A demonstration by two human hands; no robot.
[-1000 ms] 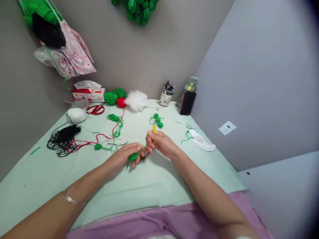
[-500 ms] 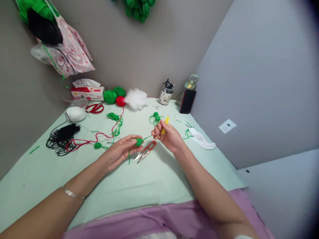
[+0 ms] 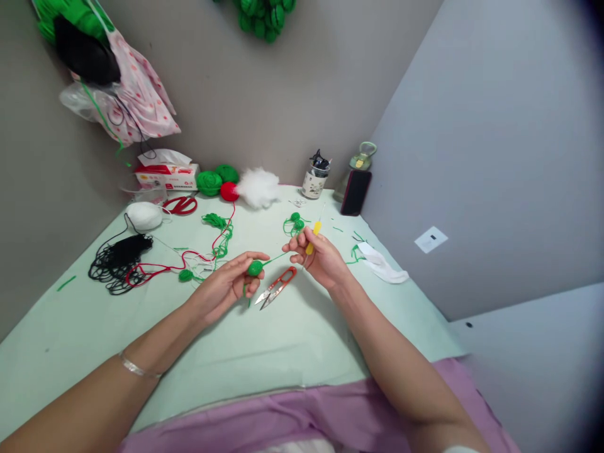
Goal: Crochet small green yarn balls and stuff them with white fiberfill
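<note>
My left hand (image 3: 225,284) pinches a small green crocheted piece (image 3: 255,268) between thumb and fingers above the pale green table (image 3: 292,333). A taut green yarn strand runs from the piece to my right hand (image 3: 319,257). That hand is closed on a yellow-handled crochet hook (image 3: 313,233) and pinches the strand. Red-handled thread snips (image 3: 277,287) lie on the table between the two hands, touched by neither.
Black yarn (image 3: 119,259), red and green strands (image 3: 207,248), white yarn ball (image 3: 145,216), red scissors (image 3: 181,205), tissue box (image 3: 167,177), green and red yarn balls (image 3: 216,181), white stuffing (image 3: 258,187), jar (image 3: 314,180), phone (image 3: 355,192), white cloth (image 3: 383,265), small green pieces (image 3: 296,223).
My hands have drawn apart, stretching the green strand between them. The right hand rose with the hook. The snips, hidden under my hands a second ago, now lie uncovered.
</note>
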